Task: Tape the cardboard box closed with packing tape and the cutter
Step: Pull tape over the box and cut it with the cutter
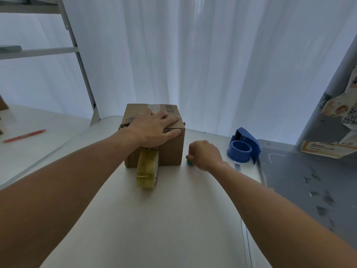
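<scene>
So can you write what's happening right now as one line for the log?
left hand: flat on cardboard box top | right hand: closed on small green thing on table | tape roll: against box front

Cool, diffuse backlight through the white curtain (193, 55); soft focus, wide-angle bending at the edges.

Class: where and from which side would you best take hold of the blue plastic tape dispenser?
Probably by the curved hood of the blue plastic tape dispenser, coming from above right. It stands on the white table, round hub facing us, clear of the right hand.
</scene>
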Demonstrator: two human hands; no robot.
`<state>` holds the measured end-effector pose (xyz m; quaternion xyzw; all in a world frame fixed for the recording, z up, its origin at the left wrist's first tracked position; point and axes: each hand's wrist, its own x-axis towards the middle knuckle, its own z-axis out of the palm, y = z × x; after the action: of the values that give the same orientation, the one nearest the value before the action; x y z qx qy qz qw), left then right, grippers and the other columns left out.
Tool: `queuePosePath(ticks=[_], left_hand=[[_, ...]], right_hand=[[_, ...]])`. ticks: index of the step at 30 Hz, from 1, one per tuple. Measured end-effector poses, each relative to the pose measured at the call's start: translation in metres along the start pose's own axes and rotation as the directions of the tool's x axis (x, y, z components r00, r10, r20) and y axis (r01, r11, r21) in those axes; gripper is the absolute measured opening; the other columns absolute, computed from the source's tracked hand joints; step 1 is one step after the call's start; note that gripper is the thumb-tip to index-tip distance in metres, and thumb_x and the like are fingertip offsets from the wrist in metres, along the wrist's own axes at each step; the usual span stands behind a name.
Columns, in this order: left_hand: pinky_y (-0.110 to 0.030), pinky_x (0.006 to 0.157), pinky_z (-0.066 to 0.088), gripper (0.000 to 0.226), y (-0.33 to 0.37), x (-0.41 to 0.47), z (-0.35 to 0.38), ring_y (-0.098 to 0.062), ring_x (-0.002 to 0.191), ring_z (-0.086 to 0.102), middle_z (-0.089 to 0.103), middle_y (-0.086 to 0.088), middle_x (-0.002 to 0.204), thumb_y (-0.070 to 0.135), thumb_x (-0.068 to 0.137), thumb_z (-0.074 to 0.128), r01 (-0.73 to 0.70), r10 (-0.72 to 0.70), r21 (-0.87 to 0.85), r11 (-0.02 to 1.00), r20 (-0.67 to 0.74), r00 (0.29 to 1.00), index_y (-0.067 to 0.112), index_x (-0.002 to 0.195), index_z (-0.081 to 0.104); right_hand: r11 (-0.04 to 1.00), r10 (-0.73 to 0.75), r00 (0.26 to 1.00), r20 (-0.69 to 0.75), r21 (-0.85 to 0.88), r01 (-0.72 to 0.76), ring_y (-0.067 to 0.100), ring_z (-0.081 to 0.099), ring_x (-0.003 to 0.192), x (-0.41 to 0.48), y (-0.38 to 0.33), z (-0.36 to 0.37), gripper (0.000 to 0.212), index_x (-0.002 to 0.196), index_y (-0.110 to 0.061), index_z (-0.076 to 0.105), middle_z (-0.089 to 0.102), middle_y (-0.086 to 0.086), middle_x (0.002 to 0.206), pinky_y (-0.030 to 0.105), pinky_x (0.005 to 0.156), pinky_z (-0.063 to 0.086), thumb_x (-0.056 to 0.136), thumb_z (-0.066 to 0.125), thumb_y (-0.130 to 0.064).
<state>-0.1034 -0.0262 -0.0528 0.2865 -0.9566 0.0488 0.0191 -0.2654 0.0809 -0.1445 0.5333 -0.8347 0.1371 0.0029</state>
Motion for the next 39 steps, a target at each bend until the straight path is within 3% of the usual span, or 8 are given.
queuePosePath(ticks=[10, 13, 17, 21, 25, 28, 33, 39], left_hand=[[-0.034, 0.094, 0.046, 0.035, -0.019, -0.033, -0.012, -0.022, 0.112, 0.05, 0.053, -0.008, 0.12, 0.022, 0.096, 0.054, 0.035, -0.253, -0.438, 0.898, -0.45, 0.857, 0.023, 0.13, 0.058], [-0.032, 0.077, 0.048, 0.029, -0.027, -0.046, -0.016, -0.021, 0.087, 0.058, 0.058, -0.005, 0.099, 0.019, 0.095, 0.053, 0.119, -0.38, -0.555, 0.823, -0.383, 0.842, 0.019, 0.123, 0.057], [-0.034, 0.068, 0.046, 0.025, -0.033, -0.074, -0.006, -0.024, 0.082, 0.061, 0.067, -0.007, 0.099, 0.026, 0.094, 0.053, 0.229, -0.347, -0.35, 0.909, -0.328, 0.878, 0.021, 0.118, 0.05], [-0.041, 0.082, 0.046, 0.046, -0.036, -0.085, -0.001, -0.03, 0.116, 0.051, 0.051, -0.01, 0.128, 0.039, 0.094, 0.052, 0.325, -0.447, -0.397, 0.859, -0.27, 0.853, 0.022, 0.136, 0.041], [-0.047, 0.108, 0.039, 0.066, -0.04, -0.086, -0.002, -0.037, 0.135, 0.038, 0.035, -0.016, 0.15, 0.04, 0.096, 0.053, 0.314, -0.43, -0.609, 0.728, -0.049, 0.902, 0.03, 0.154, 0.023], [-0.032, 0.094, 0.039, 0.063, -0.032, -0.087, -0.002, -0.025, 0.122, 0.043, 0.035, -0.011, 0.152, 0.031, 0.098, 0.056, 0.238, -0.351, -0.736, 0.634, 0.001, 0.936, 0.027, 0.154, 0.026], [-0.029, 0.081, 0.051, 0.083, -0.023, -0.09, 0.008, -0.032, 0.132, 0.037, 0.004, 0.002, 0.161, 0.032, 0.088, 0.071, 0.306, -0.298, -0.74, 0.599, 0.148, 0.943, 0.036, 0.154, 0.022], [-0.04, 0.077, 0.063, 0.098, -0.001, -0.092, 0.013, -0.033, 0.127, 0.042, -0.004, 0.009, 0.162, 0.016, 0.078, 0.08, 0.273, -0.248, -0.839, 0.47, 0.171, 0.953, 0.038, 0.155, 0.023]], right_hand=[[1.0, 0.027, 0.993, 0.118, -0.015, -0.026, 0.026, 0.06, 0.092, -0.018, -0.01, -0.002, 0.021, 0.106, -0.015, 0.066, 0.058, 0.01, 0.112, 0.035, 0.086, 0.054, 0.085, 0.067, -0.011], [0.989, 0.106, 0.961, 0.254, 0.069, -0.127, 0.024, 0.054, 0.097, -0.027, -0.011, -0.01, 0.035, 0.12, -0.016, 0.053, 0.051, 0.01, 0.122, 0.031, 0.085, 0.048, 0.088, 0.064, -0.014], [0.972, 0.176, 0.923, 0.342, 0.085, -0.217, 0.023, 0.054, 0.102, -0.037, -0.008, -0.022, 0.037, 0.125, -0.009, 0.049, 0.054, 0.01, 0.118, 0.032, 0.089, 0.048, 0.091, 0.062, -0.015], [0.95, 0.199, 0.962, 0.185, 0.205, -0.236, 0.023, 0.058, 0.086, -0.036, -0.01, -0.035, 0.022, 0.108, -0.004, 0.057, 0.059, 0.012, 0.098, 0.031, 0.073, 0.046, 0.09, 0.064, -0.015], [0.761, 0.235, 0.965, -0.117, 0.64, -0.108, 0.023, 0.059, 0.094, -0.034, -0.031, -0.059, 0.028, 0.121, -0.007, 0.051, 0.061, 0.012, 0.108, 0.037, 0.082, 0.052, 0.102, 0.043, -0.026], [0.535, 0.212, 0.977, -0.028, 0.84, -0.092, 0.019, 0.051, 0.103, -0.034, -0.054, -0.075, 0.031, 0.128, -0.012, 0.043, 0.053, 0.007, 0.117, 0.046, 0.099, 0.049, 0.104, 0.037, -0.031], [0.319, 0.154, 0.982, 0.108, 0.935, -0.153, 0.021, 0.053, 0.111, -0.044, -0.066, -0.075, 0.031, 0.133, -0.015, 0.04, 0.054, 0.003, 0.123, 0.041, 0.087, 0.047, 0.106, 0.034, -0.029], [0.303, 0.228, 0.97, 0.086, 0.94, -0.155, 0.025, 0.054, 0.117, -0.059, -0.05, -0.078, 0.031, 0.133, -0.015, 0.039, 0.055, 0.007, 0.129, 0.042, 0.092, 0.051, 0.106, 0.035, -0.028]])
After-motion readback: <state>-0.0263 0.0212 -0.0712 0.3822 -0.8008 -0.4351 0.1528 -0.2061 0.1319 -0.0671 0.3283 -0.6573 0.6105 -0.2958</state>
